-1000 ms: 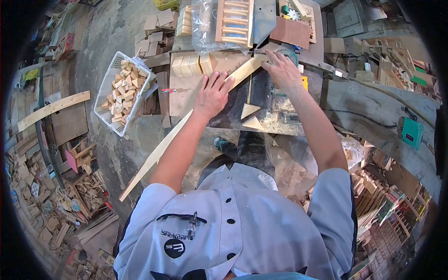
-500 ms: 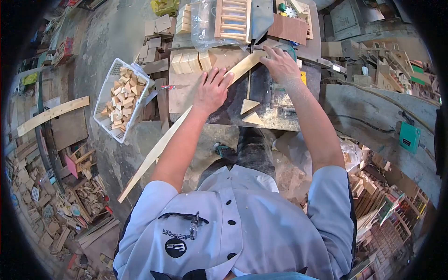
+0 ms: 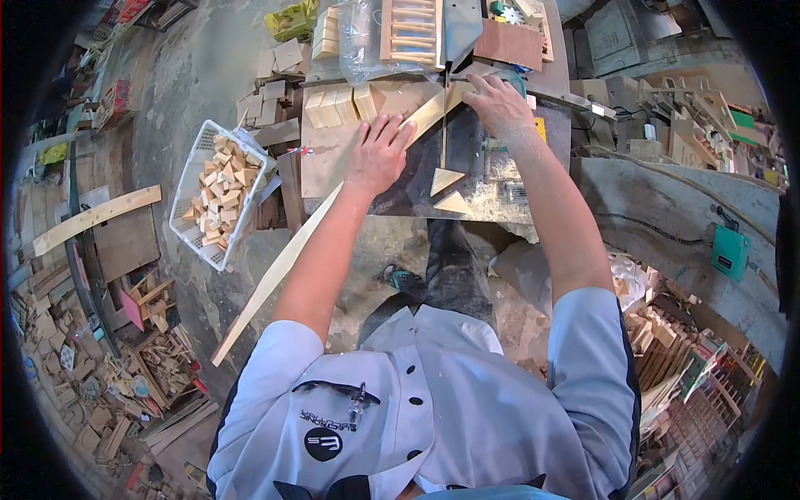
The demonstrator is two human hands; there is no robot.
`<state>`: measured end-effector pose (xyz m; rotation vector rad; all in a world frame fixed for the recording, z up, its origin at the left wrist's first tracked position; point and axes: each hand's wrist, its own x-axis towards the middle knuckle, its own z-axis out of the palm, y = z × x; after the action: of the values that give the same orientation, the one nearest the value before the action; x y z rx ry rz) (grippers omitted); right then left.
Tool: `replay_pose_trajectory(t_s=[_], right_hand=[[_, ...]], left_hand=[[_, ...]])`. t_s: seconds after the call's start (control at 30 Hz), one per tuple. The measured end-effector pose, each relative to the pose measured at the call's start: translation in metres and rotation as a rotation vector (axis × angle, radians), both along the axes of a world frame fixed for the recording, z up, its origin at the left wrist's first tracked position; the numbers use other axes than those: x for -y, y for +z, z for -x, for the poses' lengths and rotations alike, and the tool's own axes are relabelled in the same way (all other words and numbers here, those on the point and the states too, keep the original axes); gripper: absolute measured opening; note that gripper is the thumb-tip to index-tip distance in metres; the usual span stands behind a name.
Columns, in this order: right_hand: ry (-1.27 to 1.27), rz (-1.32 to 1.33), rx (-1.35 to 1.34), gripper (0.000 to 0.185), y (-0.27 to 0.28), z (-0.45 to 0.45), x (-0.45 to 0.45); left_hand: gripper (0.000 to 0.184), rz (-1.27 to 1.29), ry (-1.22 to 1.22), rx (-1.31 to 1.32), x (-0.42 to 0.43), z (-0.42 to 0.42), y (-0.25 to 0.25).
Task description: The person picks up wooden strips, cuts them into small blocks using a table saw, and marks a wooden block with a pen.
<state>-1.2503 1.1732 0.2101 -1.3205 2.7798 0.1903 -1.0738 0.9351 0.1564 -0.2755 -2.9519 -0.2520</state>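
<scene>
Clock: twelve points straight ahead, away from the wearer.
Left hand: palm down on the table side of the plank, fingers extended and a little apart; the left hand (image 3: 379,157) lies over the wood, thumb toward two o'clock.
Right hand: fingers half bent, the right hand (image 3: 502,107) touching the plank's upper end; whether it pinches the wood, I cannot tell.
Plank: the long pale plank (image 3: 433,114) runs from about half past one of the left hand down to seven o'clock, its lower end beyond the table (image 3: 398,202).
Offcuts: two triangular pieces (image 3: 447,181) lie at seven o'clock from the right hand, well apart from it.
Blocks: a row of wood blocks (image 3: 337,107) stands between ten and eleven o'clock from the left hand.
Basket: the white basket (image 3: 185,237), holding small wood pieces, sits between eight and nine o'clock from that hand.
</scene>
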Motion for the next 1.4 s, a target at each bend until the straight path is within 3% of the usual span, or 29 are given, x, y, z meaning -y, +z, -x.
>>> replay_pose_trajectory(t_s=[0.27, 0.63, 0.8, 0.9, 1.03, 1.17, 1.23, 1.3, 1.37, 1.4], right_hand=[[-0.012, 0.008, 0.005, 0.028, 0.002, 0.002, 0.002], [-0.002, -0.030, 0.046, 0.034, 0.008, -0.051, -0.014], [-0.028, 0.106, 0.028, 0.044, -0.013, -0.074, -0.019], [-0.071, 0.203, 0.011, 0.029, -0.017, -0.098, -0.017], [0.042, 0.177, -0.159, 0.030, -0.014, -0.123, -0.023], [0.207, 0.268, 0.007, 0.027, -0.016, -0.137, -0.032], [0.043, 0.328, 0.294, 0.026, -0.016, -0.144, -0.030], [0.038, 0.455, 0.290, 0.033, -0.006, -0.152, -0.025], [-0.365, 0.408, 0.664, 0.043, 0.014, -0.160, -0.009], [-0.348, 0.530, 0.629, 0.050, 0.018, -0.166, 0.001]], left_hand=[[0.062, -0.011, 0.001, -0.032, 0.001, 0.004, -0.002], [0.063, -0.023, 0.006, 0.008, -0.015, -0.050, 0.002], [0.064, -0.021, 0.021, 0.014, -0.021, -0.076, 0.002], [0.062, -0.023, 0.024, 0.016, -0.025, -0.089, 0.003], [0.060, -0.034, 0.031, 0.021, -0.027, -0.096, 0.003], [0.058, -0.050, 0.035, 0.009, -0.028, -0.096, 0.001], [0.057, -0.061, 0.046, 0.008, -0.029, -0.096, 0.000], [0.057, -0.059, 0.072, 0.005, -0.027, -0.096, -0.001], [0.065, -0.116, 0.047, 0.027, -0.026, -0.097, -0.001], [0.059, -0.129, 0.053, -0.025, -0.027, -0.097, -0.002]])
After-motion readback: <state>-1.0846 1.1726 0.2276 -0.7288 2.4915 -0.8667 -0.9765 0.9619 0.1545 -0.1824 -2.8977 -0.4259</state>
